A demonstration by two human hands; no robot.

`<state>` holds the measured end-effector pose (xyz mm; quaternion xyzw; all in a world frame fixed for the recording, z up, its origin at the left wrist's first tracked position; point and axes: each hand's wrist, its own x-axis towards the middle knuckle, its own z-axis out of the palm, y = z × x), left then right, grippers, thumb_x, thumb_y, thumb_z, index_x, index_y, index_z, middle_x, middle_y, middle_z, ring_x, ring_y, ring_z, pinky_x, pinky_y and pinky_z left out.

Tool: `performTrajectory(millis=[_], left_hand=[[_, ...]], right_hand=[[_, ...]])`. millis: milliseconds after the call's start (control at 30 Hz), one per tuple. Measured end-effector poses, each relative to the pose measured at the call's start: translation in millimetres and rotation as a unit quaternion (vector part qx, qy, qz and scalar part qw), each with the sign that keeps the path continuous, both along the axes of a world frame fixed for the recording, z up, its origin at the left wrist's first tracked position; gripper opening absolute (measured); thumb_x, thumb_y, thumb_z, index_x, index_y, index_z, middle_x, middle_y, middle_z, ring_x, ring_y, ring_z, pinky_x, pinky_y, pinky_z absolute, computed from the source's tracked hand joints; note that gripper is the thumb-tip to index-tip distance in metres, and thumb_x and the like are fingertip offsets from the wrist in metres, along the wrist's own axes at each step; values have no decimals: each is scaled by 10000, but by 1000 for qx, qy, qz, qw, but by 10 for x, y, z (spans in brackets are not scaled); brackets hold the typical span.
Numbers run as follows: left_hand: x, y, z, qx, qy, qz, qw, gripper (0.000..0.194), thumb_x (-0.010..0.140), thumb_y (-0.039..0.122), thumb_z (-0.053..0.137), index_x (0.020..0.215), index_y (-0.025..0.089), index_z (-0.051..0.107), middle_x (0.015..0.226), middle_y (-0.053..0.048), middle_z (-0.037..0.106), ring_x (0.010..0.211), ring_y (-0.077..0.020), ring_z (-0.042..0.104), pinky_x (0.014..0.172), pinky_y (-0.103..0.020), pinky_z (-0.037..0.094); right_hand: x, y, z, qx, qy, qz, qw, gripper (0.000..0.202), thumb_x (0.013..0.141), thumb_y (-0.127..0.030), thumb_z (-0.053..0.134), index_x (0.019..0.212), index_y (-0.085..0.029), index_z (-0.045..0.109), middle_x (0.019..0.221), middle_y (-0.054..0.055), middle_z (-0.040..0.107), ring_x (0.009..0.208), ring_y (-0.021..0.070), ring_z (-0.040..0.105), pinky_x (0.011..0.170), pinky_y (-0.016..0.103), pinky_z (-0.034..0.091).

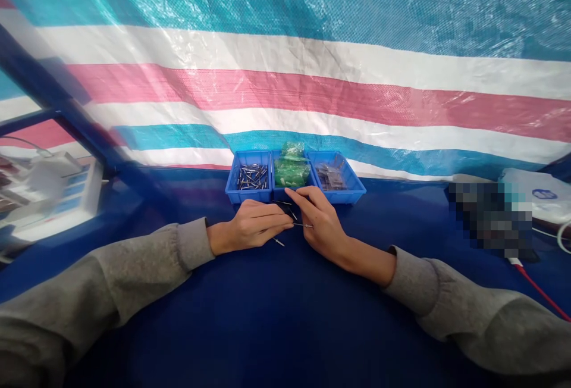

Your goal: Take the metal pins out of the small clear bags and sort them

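My left hand (259,224) is closed, its fingertips pinched on one end of a thin metal rivet (303,225). Close on its right, my right hand (322,221) has its fingers curved round toward the rivet's other end, which lies against them. Another rivet (279,241) is on the blue table just below my left fingers, and more thin metal pieces show between the hands. Behind them stand three blue bins: the left bin (236,193) holds many rivets, the middle one green plastic bags (292,172), the right bin (348,196) small clear bags (330,177).
A striped plastic sheet (312,90) hangs behind the blue table (285,316). At the right are a blurred-out dark object (491,215), a red cable (542,293) and a white package (539,194). A white power strip (66,197) is at the left.
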<state>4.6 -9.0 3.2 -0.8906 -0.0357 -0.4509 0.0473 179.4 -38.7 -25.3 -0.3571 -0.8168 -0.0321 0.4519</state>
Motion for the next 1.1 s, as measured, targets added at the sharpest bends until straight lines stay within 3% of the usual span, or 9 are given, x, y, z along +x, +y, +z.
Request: performTrajectory(millis=[433,733,933,1100], left_hand=[[-20,20,-42,-20,-35,18,999,29,780,136,628,808,144,628,666,-10,692,590,-89,645,521,-163,470],[20,-2,5,20,-17,6,1000,12,784,146,614,784,134,611,636,-11,679,554,-93,635,512,-172,487],[9,-5,24,-27,-14,47,998,66,801,136,583,741,134,611,617,-13,659,537,-75,606,506,-158,456],[-2,-1,21,-46,-23,45,998,63,802,137,584,748,125,613,625,-25,646,547,-78,587,501,-163,445]], right_hand=[[-20,6,32,-28,59,-6,998,493,839,-33,350,1301,-194,406,927,74,516,835,161,525,737,306,489],[-20,25,-9,-37,15,-28,999,563,802,-6,340,1334,-190,356,996,103,512,894,194,521,767,349,496],[-14,37,-9,-48,30,-46,997,567,792,-8,348,1326,-196,370,946,92,511,875,197,525,764,349,499],[-4,42,-23,-60,11,-43,997,595,760,4,348,1330,-168,366,973,109,507,899,210,522,797,373,493]])
